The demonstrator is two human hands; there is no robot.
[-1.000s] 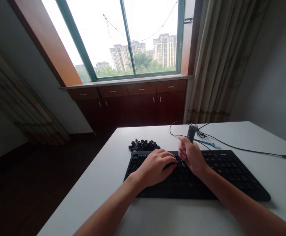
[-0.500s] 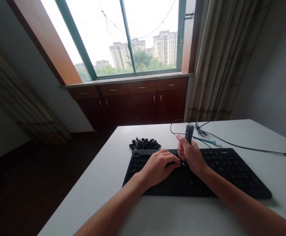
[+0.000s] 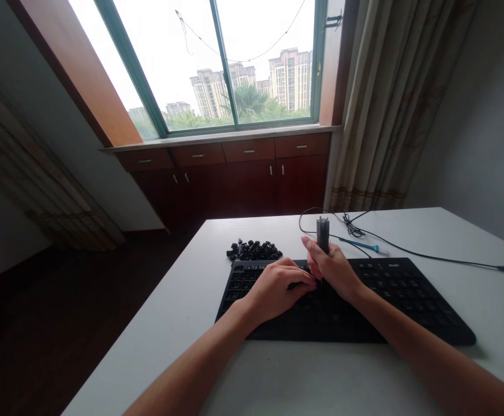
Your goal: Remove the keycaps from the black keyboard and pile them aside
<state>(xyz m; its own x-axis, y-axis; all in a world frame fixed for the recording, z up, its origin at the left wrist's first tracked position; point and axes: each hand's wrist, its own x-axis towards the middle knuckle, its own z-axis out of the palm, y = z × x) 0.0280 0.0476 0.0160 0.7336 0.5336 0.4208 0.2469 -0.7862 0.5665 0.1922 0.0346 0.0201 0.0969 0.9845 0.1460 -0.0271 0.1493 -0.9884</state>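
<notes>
A black keyboard lies on the white table under both hands. Several sockets at its left end show no keycaps, while keycaps still sit on its right side. My right hand is wrapped round a dark, upright tool with small metal prongs at its top; its lower end reaches down to the middle of the keyboard. Beside it, my left hand rests on the keyboard with fingertips pinched together near the tool's lower end. What those fingertips hold, if anything, is hidden.
A pile of loose black keycaps lies behind the keyboard's left end. A blue-handled brush-like tool and a thin black cable lie behind the right side. The white table ends at a slanted left edge.
My right hand has shifted slightly left, and the tool now stands more upright, its top moved left. My left hand has barely moved. The whole view has tilted slightly.
</notes>
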